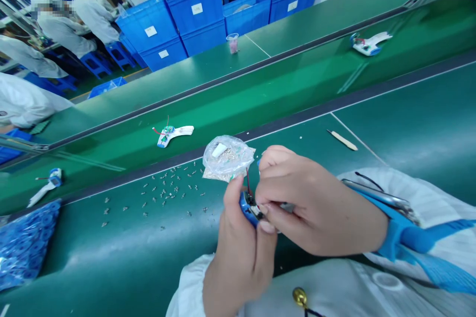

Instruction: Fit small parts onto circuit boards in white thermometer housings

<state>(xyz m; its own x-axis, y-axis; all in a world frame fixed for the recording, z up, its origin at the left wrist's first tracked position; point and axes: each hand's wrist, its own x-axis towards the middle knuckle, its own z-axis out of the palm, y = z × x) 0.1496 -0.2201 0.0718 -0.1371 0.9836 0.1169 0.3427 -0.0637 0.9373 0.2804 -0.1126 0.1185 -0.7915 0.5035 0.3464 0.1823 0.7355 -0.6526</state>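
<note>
My left hand is wrapped round a blue-and-white handheld device, its thumb and fingers on either side of the blue end. A red wire stands up from the device's opened inside, where dark and pale parts show. Over it, my right hand is closed in a pinch, fingertips against the device's inside; what they grip is hidden. Just beyond my hands lies a clear plastic bag of tiny parts. Several small metal pieces are scattered on the green worktop to its left.
A green conveyor belt runs past the worktop, carrying similar devices. A pale-handled pointed tool lies right, a bag of blue parts left. Beyond stand a plastic cup and blue crates; people in white work behind.
</note>
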